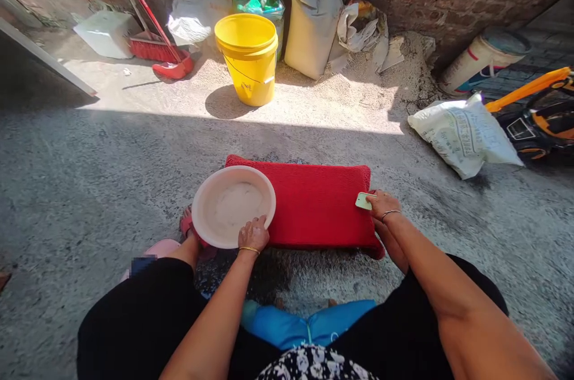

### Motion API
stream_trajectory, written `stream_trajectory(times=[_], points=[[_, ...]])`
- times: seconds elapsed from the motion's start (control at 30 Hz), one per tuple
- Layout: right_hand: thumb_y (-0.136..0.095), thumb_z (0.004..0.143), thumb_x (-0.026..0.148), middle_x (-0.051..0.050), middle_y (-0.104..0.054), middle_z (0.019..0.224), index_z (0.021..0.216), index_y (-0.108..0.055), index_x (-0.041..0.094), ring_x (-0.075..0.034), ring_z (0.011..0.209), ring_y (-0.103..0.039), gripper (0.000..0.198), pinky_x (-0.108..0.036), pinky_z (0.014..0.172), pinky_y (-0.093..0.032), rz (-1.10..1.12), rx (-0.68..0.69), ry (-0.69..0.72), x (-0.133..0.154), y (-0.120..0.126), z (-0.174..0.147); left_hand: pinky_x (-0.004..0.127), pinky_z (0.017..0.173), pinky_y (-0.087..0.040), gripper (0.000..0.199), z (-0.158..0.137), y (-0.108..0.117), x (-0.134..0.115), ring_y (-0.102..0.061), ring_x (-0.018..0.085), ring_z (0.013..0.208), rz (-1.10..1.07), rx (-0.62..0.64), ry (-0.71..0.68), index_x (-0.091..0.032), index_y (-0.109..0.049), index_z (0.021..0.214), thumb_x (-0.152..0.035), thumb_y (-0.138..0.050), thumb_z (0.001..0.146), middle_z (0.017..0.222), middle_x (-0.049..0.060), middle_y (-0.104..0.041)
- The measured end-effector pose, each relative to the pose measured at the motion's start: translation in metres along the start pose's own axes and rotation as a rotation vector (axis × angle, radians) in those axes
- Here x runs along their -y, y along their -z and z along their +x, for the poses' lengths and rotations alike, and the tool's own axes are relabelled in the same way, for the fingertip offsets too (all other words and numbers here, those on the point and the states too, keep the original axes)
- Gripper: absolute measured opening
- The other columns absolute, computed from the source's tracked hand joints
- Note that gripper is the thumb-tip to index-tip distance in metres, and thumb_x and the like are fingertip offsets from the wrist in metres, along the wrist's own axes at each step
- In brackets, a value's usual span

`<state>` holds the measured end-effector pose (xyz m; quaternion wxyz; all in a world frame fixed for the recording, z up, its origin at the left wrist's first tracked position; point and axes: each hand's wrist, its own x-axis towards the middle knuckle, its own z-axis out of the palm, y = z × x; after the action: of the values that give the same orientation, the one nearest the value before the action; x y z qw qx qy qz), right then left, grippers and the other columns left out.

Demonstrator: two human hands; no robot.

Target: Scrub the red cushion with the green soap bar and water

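The left hand [253, 235] has its grip closed on the rim of a pale basin [233, 207] over the left end of a red cloth [318, 204]. The right hand [385, 204] grips a flat pale green tool [364, 201] at the cloth's right edge. Beyond, a white sack [466, 132] carries faint printing, too blurred to read; farther off, a yellow bucket [251, 72] stands on concrete.

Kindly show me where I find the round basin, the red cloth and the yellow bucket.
Round basin [207, 207]: head view, inner wall.
Red cloth [318, 207]: head view, flat top.
Yellow bucket [251, 66]: head view, outer wall.
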<state>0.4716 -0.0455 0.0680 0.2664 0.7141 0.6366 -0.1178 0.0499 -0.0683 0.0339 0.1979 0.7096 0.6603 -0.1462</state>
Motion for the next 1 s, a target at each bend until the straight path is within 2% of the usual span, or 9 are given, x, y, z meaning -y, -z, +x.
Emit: stream_trajectory(times=[0.07, 0.13, 0.2, 0.4, 0.53, 0.63, 0.8, 0.9, 1.0], points=[[-0.054, 0.086, 0.029, -0.018, -0.057, 0.116, 0.117, -0.068, 0.021, -0.032, 0.103, -0.054, 0.034, -0.041, 0.081, -0.04, -0.011, -0.001, -0.086, -0.018, 0.0, -0.009, 0.039, 0.084, -0.05, 0.048, 0.0, 0.0, 0.0, -0.063, 0.026, 0.104, -0.001, -0.002, 0.003, -0.026, -0.052, 0.135, -0.024, -0.041, 0.088, 0.12, 0.011, -0.065], [-0.056, 0.085, 0.03, -0.017, -0.057, 0.116, 0.119, -0.066, 0.022, -0.032, 0.104, -0.054, 0.036, -0.041, 0.082, -0.04, -0.016, -0.013, -0.081, -0.009, 0.005, -0.013, 0.039, 0.084, -0.05, 0.048, 0.0, 0.001, 0.0, -0.063, 0.025, 0.104, 0.004, 0.004, 0.011, -0.026, -0.051, 0.135, -0.024, -0.04, 0.088, 0.121, 0.011, -0.065], [-0.057, 0.084, 0.03, -0.015, -0.056, 0.117, 0.122, -0.063, 0.026, -0.03, 0.106, -0.052, 0.039, -0.039, 0.084, -0.039, -0.003, -0.03, 0.025, 0.025, 0.013, -0.013, 0.038, 0.085, -0.049, 0.049, 0.0, 0.002, -0.001, -0.062, 0.025, 0.105, 0.009, 0.01, 0.018, -0.026, -0.051, 0.136, -0.024, -0.04, 0.088, 0.122, 0.012, -0.064], [-0.057, 0.084, 0.034, -0.013, -0.053, 0.121, 0.125, -0.058, 0.03, -0.025, 0.108, -0.05, 0.041, -0.035, 0.086, -0.039, 0.05, -0.073, 0.442, 0.179, 0.031, -0.008, 0.038, 0.085, -0.049, 0.049, -0.001, 0.003, -0.001, -0.063, 0.025, 0.104, 0.015, 0.004, 0.01, -0.027, -0.052, 0.134, -0.023, -0.041, 0.087, 0.12, 0.011, -0.065], [-0.055, 0.085, 0.034, -0.012, -0.051, 0.124, 0.129, -0.055, 0.031, -0.025, 0.11, -0.049, 0.044, -0.035, 0.086, -0.039, 0.077, -0.08, 0.516, 0.224, 0.028, -0.003, 0.038, 0.085, -0.049, 0.05, -0.001, 0.004, -0.002, -0.063, 0.025, 0.105, 0.023, 0.02, 0.02, -0.027, -0.051, 0.136, -0.023, -0.042, 0.087, 0.12, 0.012, -0.065], [-0.058, 0.083, 0.035, -0.012, -0.05, 0.124, 0.131, -0.053, 0.032, -0.025, 0.11, -0.049, 0.048, -0.035, 0.087, -0.039, 0.082, -0.06, 0.481, 0.2, 0.021, 0.001, 0.038, 0.084, -0.049, 0.048, -0.001, 0.005, -0.002, -0.063, 0.025, 0.104, 0.02, 0.021, 0.011, -0.026, -0.052, 0.134, -0.023, -0.042, 0.087, 0.118, 0.012, -0.066], [-0.061, 0.081, 0.029, -0.012, -0.053, 0.12, 0.133, -0.052, 0.032, -0.025, 0.107, -0.051, 0.053, -0.035, 0.085, -0.038, 0.035, 0.02, 0.242, 0.083, -0.002, -0.004, 0.039, 0.083, -0.05, 0.047, -0.001, 0.005, -0.002, -0.063, 0.026, 0.102, -0.001, -0.005, 0.003, -0.025, -0.054, 0.133, -0.024, -0.04, 0.087, 0.116, 0.012, -0.066], [-0.06, 0.083, 0.029, -0.015, -0.053, 0.121, 0.128, -0.059, 0.028, -0.026, 0.105, -0.053, 0.044, -0.036, 0.082, -0.038, 0.003, 0.068, 0.047, 0.012, -0.014, -0.015, 0.04, 0.081, -0.05, 0.048, 0.0, 0.002, -0.001, -0.064, 0.027, 0.101, -0.004, -0.022, -0.005, -0.025, -0.054, 0.133, -0.023, -0.04, 0.087, 0.115, 0.012, -0.067], [-0.053, 0.089, 0.033, -0.019, -0.055, 0.118, 0.117, -0.066, 0.022, -0.031, 0.103, -0.054, 0.033, -0.039, 0.08, -0.038, -0.031, 0.055, -0.105, -0.023, -0.016, -0.026, 0.04, 0.081, -0.05, 0.048, 0.0, 0.0, 0.0, -0.064, 0.027, 0.1, -0.001, -0.024, -0.007, -0.025, -0.054, 0.133, -0.023, -0.039, 0.087, 0.114, 0.011, -0.067]])
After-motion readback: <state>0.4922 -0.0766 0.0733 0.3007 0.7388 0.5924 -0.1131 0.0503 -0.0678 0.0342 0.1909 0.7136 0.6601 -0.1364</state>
